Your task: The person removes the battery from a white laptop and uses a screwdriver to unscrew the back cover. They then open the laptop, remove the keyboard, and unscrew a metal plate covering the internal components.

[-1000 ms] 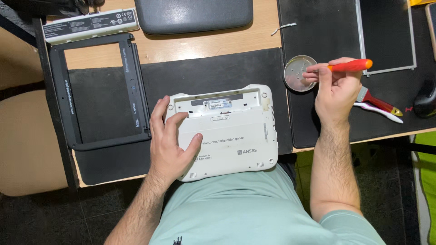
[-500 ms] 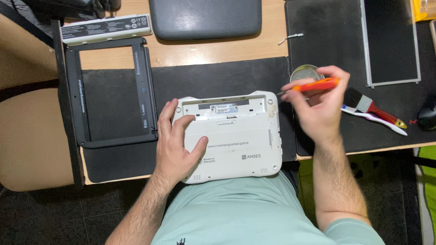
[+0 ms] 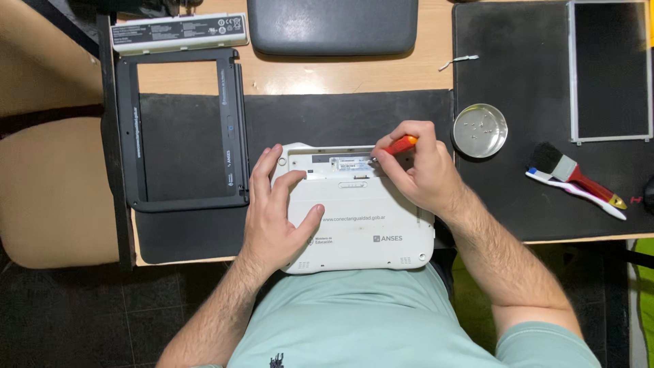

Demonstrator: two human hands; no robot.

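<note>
Black mat (image 3: 340,116) | orange screwdriver (image 3: 398,146) tip points left | white laptop (image 3: 368,218) lengthwise left-right

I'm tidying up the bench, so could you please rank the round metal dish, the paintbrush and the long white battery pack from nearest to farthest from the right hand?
1. Round metal dish, just right of the right hand.
2. Paintbrush, farther right.
3. Long white battery pack, top left.

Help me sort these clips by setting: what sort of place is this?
Most likely an electronics repair bench. A white laptop base lies upside down on a black work mat, the right hand holds an orange screwdriver to it, and a small metal dish holds loose screws beside a removed screen panel.
</note>
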